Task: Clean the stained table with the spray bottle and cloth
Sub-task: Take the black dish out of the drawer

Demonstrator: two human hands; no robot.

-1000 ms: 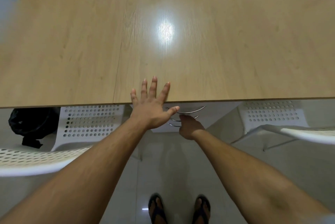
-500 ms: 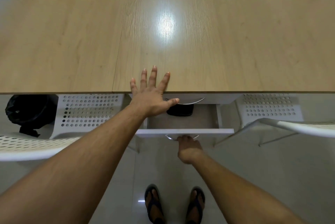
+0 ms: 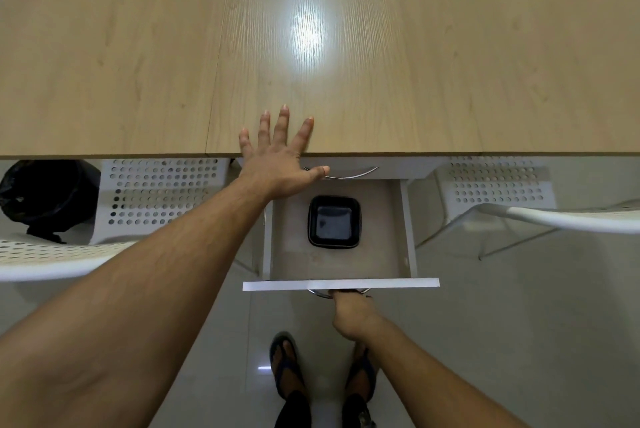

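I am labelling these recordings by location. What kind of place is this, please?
Probably a home dining room or a small office, though I cannot be sure. A long wooden table has white perforated chairs pushed under it, a pulled-out drawer holds a black tray, and the floor is tiled.

Even, soft indoor light is coming from overhead. 1 bright glare patch is sitting on the table point(image 3: 450, 47), washing out the wood grain there. A small highlight is showing on the floor point(image 3: 502, 341) by the feet. Shadows are staying faint. Wide-angle distortion is bending the chairs at both sides. Focus is holding sharp, no motion blur.
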